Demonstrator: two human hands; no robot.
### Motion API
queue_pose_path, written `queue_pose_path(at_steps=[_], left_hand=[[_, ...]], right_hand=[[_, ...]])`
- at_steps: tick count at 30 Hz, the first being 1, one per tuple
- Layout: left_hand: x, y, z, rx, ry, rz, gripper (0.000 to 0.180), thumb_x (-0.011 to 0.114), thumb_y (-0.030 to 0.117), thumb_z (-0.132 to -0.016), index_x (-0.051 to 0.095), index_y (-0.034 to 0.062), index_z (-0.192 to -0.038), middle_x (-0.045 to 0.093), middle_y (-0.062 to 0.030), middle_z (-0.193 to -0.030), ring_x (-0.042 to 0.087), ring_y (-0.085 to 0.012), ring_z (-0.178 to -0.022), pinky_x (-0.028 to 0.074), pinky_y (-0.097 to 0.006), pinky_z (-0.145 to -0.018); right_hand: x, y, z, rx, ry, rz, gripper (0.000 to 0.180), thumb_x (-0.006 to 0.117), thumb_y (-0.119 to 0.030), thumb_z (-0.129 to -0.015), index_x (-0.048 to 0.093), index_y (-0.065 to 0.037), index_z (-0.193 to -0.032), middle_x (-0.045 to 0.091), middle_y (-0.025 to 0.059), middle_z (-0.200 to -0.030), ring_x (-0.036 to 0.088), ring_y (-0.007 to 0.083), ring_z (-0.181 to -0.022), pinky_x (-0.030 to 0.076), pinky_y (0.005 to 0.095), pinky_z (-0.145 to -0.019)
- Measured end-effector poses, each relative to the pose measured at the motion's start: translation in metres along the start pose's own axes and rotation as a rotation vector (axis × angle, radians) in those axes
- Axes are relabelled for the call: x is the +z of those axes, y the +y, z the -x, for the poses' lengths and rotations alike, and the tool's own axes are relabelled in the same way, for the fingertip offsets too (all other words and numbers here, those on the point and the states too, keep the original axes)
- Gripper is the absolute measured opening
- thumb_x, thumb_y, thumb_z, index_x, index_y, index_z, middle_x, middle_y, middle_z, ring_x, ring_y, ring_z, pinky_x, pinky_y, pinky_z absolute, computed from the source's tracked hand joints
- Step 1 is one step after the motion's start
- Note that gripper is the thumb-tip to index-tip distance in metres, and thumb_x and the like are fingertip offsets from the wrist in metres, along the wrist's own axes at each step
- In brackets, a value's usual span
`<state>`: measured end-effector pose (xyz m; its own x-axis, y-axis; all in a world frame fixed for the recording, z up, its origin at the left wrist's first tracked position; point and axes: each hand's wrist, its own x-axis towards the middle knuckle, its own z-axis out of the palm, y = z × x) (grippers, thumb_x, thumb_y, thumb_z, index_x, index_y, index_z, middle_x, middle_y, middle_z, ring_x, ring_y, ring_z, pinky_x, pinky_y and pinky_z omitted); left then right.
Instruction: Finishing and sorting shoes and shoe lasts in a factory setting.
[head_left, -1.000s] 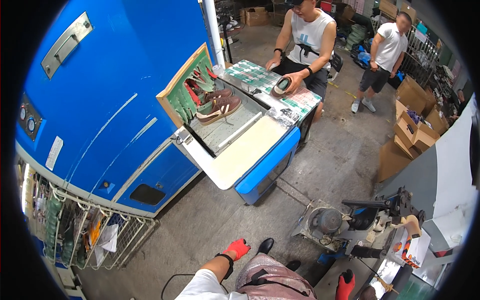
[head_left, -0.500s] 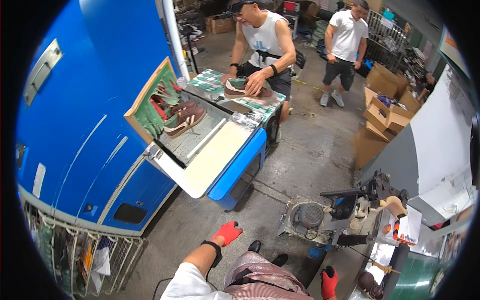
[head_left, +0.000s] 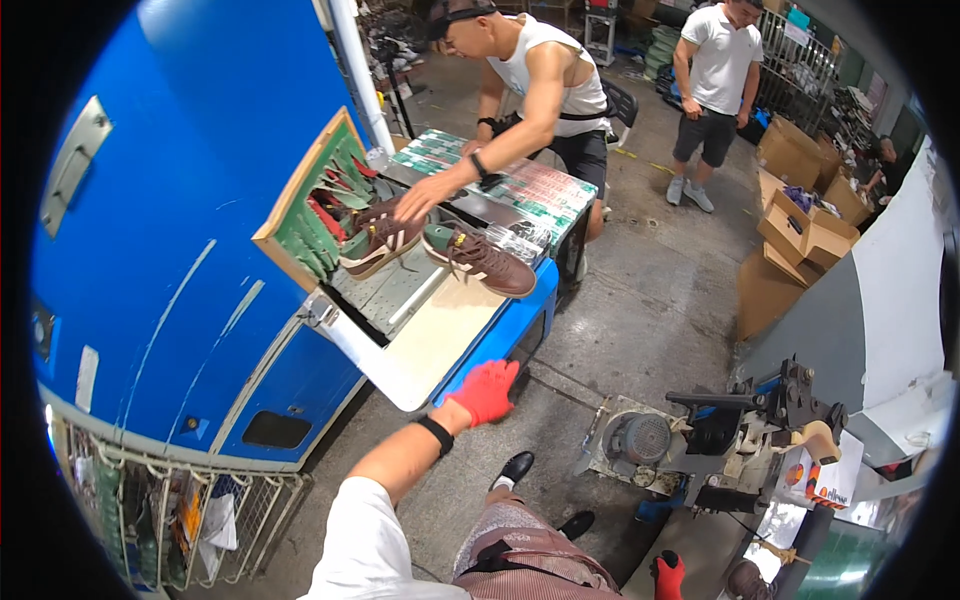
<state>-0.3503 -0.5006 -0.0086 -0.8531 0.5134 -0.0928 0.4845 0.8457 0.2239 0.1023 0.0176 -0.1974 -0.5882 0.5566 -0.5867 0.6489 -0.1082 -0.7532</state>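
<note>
My left hand [head_left: 487, 392], in a red glove, reaches forward beside the near end of a cream-topped ledge [head_left: 440, 345] with a blue front edge. Its fingers look stretched out, and I see nothing held. On that ledge lies a brown sneaker [head_left: 490, 268] with pale stripes, beyond my hand and apart from it. More brown shoes [head_left: 380, 240] sit on the grey metal bed behind, where a co-worker's hand [head_left: 435, 193] reaches over them. Low at the right, my right hand [head_left: 668, 578], also red-gloved, is partly cut off by the picture's edge; its fingers are unclear.
A blue machine [head_left: 230, 150] stands at left, with a green strip curtain [head_left: 320, 210] over its opening. A wire rack [head_left: 190, 510] is below it. At right stand a motor machine [head_left: 640, 440] and cardboard boxes [head_left: 800, 235]. Another person [head_left: 718, 80] stands at the back.
My left hand has moved forward and up to the ledge. A brown sneaker that the co-worker held over the green-and-white table now lies on the ledge. The co-worker's arm has swung left.
</note>
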Motion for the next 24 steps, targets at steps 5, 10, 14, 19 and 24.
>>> queue_pose_path(at_steps=[5,10,14,19,24], left_hand=[[-0.056,-0.081,-0.087,0.210,0.260,-0.204,0.059,0.067,0.016,-0.071,0.055,0.0049,-0.127,0.056,-0.0184,-0.117,0.054,-0.0369,-0.115,0.045,-0.047,-0.091],[-0.098,-0.164,-0.155,0.163,0.315,-0.502,0.054,0.054,0.015,-0.086,0.049,0.0067,-0.139,0.046,-0.0259,-0.143,0.041,-0.0439,-0.135,0.032,-0.055,-0.111],[-0.103,-0.203,-0.197,0.097,0.097,-0.518,0.050,0.057,0.015,-0.085,0.052,0.0095,-0.134,0.056,-0.0167,-0.121,0.053,-0.0347,-0.114,0.040,-0.050,-0.099],[-0.108,-0.202,-0.211,0.079,-0.159,-0.656,0.076,0.078,0.030,-0.068,0.049,0.0072,-0.134,0.055,-0.0137,-0.120,0.055,-0.0312,-0.111,0.044,-0.050,-0.095],[-0.112,-0.132,-0.166,0.084,-0.059,-0.518,0.065,0.085,0.040,-0.058,0.057,0.0077,-0.107,0.060,-0.0104,-0.102,0.057,-0.0293,-0.103,0.047,-0.043,-0.085]], right_hand=[[0.021,-0.023,0.067,0.182,0.073,-0.027,0.036,0.067,-0.004,-0.085,0.059,0.001,-0.120,0.069,0.0134,-0.087,0.068,0.0239,-0.065,0.054,0.0341,-0.054],[0.043,-0.044,0.130,0.203,0.067,0.082,0.037,0.066,-0.013,-0.091,0.059,0.003,-0.124,0.069,0.0115,-0.097,0.066,0.0198,-0.077,0.053,0.0315,-0.065],[0.052,-0.050,0.165,0.297,0.172,-0.059,0.036,0.066,-0.005,-0.086,0.058,0.001,-0.121,0.070,0.0145,-0.090,0.069,0.0242,-0.069,0.055,0.0344,-0.058],[0.049,-0.049,0.210,0.288,0.131,-0.105,0.053,0.075,-0.031,-0.089,0.058,0.003,-0.126,0.068,0.0069,-0.097,0.063,0.0156,-0.083,0.051,0.0302,-0.072],[0.058,-0.029,0.187,0.286,0.284,-0.061,0.030,0.070,-0.010,-0.085,0.066,0.000,-0.113,0.069,0.0050,-0.079,0.063,0.0136,-0.065,0.051,0.0289,-0.059]])
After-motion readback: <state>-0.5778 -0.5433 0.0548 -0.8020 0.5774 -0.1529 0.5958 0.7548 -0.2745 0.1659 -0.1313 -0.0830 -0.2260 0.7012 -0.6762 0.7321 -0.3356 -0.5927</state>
